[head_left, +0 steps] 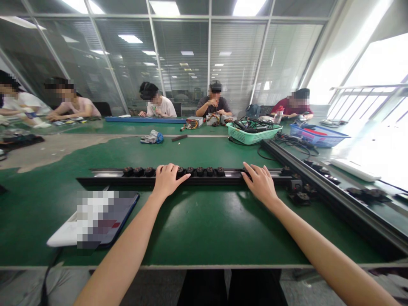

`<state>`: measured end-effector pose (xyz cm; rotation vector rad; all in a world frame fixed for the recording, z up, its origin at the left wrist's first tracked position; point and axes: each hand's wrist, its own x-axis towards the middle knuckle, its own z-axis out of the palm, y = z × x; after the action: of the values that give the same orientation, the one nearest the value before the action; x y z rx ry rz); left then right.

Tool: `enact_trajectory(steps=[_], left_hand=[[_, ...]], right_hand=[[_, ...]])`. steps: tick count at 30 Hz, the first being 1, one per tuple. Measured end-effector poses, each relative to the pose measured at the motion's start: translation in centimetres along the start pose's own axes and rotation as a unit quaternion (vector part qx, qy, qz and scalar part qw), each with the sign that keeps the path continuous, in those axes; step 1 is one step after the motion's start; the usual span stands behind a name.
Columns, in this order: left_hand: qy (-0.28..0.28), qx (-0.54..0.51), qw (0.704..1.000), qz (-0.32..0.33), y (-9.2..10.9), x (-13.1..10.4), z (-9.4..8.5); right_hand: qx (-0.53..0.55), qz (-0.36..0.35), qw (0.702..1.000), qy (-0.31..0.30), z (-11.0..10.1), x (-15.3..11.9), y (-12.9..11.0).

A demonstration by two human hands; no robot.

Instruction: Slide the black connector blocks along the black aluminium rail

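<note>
A long black rail (pixel 108 179) lies across the green table (pixel 197 229) in front of me, with several small black round parts (pixel 204 171) seated in its channel. My left hand (pixel 167 179) rests on the rail near its middle, fingers curled over the row of parts. My right hand (pixel 261 182) lies flat on the rail further right, fingers spread. Neither hand visibly lifts anything.
A white and dark tablet-like device (pixel 92 219) lies at the near left. A second long rail (pixel 334 191) runs along the right. A green basket (pixel 253 132) of cables and a blue bin (pixel 318 136) stand behind. Several people sit at the far side.
</note>
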<state>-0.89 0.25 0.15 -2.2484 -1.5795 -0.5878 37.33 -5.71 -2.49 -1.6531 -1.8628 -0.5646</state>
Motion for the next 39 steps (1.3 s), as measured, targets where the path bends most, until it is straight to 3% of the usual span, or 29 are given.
enact_trajectory(steps=[7, 39], left_hand=[[-0.002, -0.012, 1.0, 0.003, -0.1, 0.0, 0.0], [-0.006, -0.01, 1.0, -0.005, 0.1, 0.1, -0.1]], right_hand=[[0.095, 0.007, 0.995, 0.003, 1.6, 1.0, 1.2], [0.096, 0.003, 0.995, 0.005, 1.9, 0.8, 1.9]])
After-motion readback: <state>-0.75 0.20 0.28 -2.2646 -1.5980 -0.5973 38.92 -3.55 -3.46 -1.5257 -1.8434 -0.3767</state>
